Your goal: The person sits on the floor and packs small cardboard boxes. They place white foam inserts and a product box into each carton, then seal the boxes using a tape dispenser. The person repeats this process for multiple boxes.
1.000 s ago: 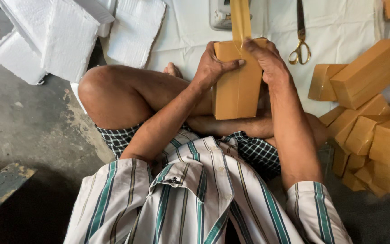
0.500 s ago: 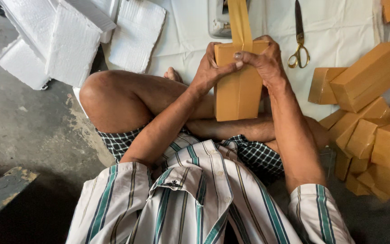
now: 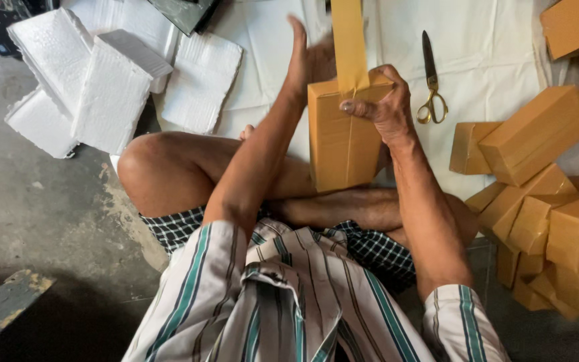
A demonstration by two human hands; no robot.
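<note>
Right hand (image 3: 384,106) pinches a brown tape strip (image 3: 348,41) onto the tan cardboard box (image 3: 343,137) upright over the crossed legs; left hand (image 3: 308,57), spread, blurred, at eleven o'clock. Taping step; next calls for pressing the strip flat

box (image 3: 344,137): brown
tape (image 3: 348,41): yellow-brown
scissors (image 3: 430,84): gold handles, dark blades
foam pieces (image 3: 105,87): white
cloth (image 3: 490,47): white
shirt (image 3: 289,302): white with green and dark stripes
shorts (image 3: 376,248): dark and white checks
floor (image 3: 28,221): grey
</note>
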